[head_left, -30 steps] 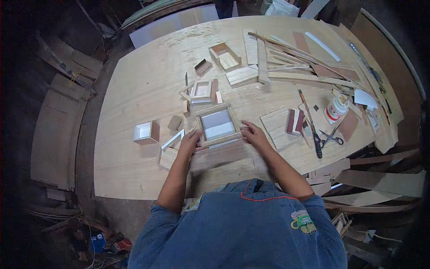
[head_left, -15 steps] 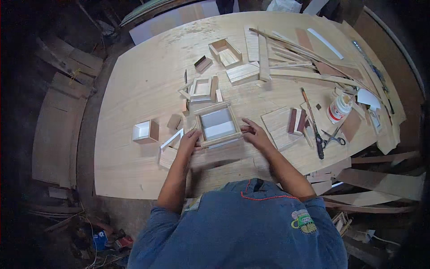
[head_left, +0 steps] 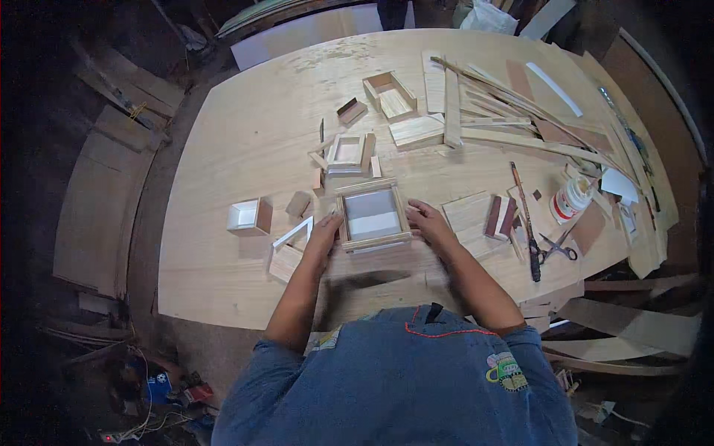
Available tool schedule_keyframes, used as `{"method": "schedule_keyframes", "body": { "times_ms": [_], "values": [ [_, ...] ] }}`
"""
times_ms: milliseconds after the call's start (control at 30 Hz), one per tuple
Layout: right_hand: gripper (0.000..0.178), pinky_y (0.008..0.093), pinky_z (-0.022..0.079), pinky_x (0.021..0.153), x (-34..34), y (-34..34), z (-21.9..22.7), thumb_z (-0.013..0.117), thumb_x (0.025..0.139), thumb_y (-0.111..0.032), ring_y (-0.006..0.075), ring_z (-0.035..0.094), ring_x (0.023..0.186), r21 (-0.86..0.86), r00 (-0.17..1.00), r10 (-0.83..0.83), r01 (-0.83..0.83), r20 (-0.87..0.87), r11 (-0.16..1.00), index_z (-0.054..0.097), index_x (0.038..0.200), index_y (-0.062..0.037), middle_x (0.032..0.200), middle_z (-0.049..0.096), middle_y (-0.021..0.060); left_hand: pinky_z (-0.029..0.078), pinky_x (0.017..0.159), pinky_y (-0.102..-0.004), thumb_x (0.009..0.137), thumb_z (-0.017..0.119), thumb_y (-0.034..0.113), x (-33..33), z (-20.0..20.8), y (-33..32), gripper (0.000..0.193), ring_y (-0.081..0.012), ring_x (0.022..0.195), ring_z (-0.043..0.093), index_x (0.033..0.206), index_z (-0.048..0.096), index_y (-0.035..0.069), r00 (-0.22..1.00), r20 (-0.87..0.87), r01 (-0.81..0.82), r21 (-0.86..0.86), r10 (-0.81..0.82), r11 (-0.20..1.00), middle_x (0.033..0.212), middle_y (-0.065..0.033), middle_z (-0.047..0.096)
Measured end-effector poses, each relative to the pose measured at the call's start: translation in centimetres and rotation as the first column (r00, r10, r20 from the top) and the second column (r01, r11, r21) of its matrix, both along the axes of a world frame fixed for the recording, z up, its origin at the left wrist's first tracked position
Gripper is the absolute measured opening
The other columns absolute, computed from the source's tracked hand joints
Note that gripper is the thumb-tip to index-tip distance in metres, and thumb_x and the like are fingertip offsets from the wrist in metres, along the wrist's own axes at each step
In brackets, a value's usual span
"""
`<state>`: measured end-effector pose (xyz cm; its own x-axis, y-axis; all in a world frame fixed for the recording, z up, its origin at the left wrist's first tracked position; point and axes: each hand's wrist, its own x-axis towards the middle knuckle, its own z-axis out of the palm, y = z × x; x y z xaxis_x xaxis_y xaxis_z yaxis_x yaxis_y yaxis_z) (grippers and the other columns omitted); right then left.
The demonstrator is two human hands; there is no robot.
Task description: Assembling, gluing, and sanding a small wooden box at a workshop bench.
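Observation:
A small square wooden box frame (head_left: pixel 372 215) with a pale grey inside lies on the plywood table (head_left: pixel 245 156) in front of me. My left hand (head_left: pixel 325 232) presses against its left side. My right hand (head_left: pixel 427 221) holds its right side, fingers curled on the rim. Both hands grip the frame between them.
A small white-lined box (head_left: pixel 250 216), a wood block (head_left: pixel 298 204) and an open frame piece (head_left: pixel 291 245) lie left. Smaller wooden frames (head_left: pixel 346 152) and a box (head_left: pixel 390 95) sit farther back. Wood strips (head_left: pixel 491 111), a glue bottle (head_left: pixel 570 198), scissors (head_left: pixel 556 249) and a board (head_left: pixel 470 215) are right.
Both hands stay on the box frame; they have shifted only slightly along its sides. The frame sits in the same place.

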<state>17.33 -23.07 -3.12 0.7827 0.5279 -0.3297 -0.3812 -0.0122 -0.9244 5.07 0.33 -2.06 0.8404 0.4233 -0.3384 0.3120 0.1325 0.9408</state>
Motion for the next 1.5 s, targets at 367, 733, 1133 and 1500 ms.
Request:
{"method": "schedule_keyframes", "body": {
  "times_ms": [367,733,1133,1500],
  "values": [
    [0.066,0.0259,0.046,0.08,-1.0,-2.1,1.0,0.069,0.08,-0.017,0.0138,0.055,0.095,0.109,0.999,0.039,-0.035,-0.034,0.993,0.038,0.137,-0.0075,0.116,0.054,0.0076,0.045,0.074,-0.025,0.078,0.068,0.009,-1.4,2.5,-2.3,0.059,-0.0145,0.096,0.057,0.13,0.04,0.007,0.964,0.246,-0.028,-0.299,0.105,0.954,0.115,-0.0065,0.057],
    [0.064,0.032,0.043,0.092,-1.7,-5.4,2.9,0.073,0.067,0.002,0.0157,0.054,0.104,0.024,0.977,0.212,-0.213,0.039,0.977,0.049,0.126,-0.0065,0.113,0.059,0.0046,0.038,0.1,-0.0325,0.062,0.074,0.004,-2.1,5.1,-3.6,0.089,-0.0192,0.115,0.051,0.139,0.029,0.0,0.871,0.427,0.307,-0.086,-0.244,0.948,0.128,-0.0106,0.051],
    [0.074,0.0317,0.038,0.099,-1.7,-7.1,3.1,0.08,0.06,0.001,0.0164,0.049,0.113,0.093,0.925,0.218,-0.259,0.312,0.962,0.048,0.127,-0.0028,0.122,0.051,0.0035,0.033,0.105,-0.0345,0.059,0.081,0.006,-2.7,4.9,-3.7,0.089,-0.0199,0.12,0.048,0.135,0.035,-0.001,0.859,0.318,0.39,0.103,-0.401,0.915,0.128,-0.0115,0.051],
    [0.077,0.0325,0.041,0.098,-2.2,-7.3,4.0,0.081,0.058,-0.001,0.0179,0.047,0.116,-0.038,0.885,0.208,-0.211,0.417,0.977,0.049,0.128,-0.0063,0.125,0.048,0.0059,0.035,0.101,-0.0308,0.061,0.077,0.005,-3.2,4.6,-4.5,0.082,-0.0171,0.114,0.05,0.133,0.038,0.002,0.863,0.305,0.385,0.119,-0.403,0.915,0.12,-0.0082,0.055]
  ]
}}
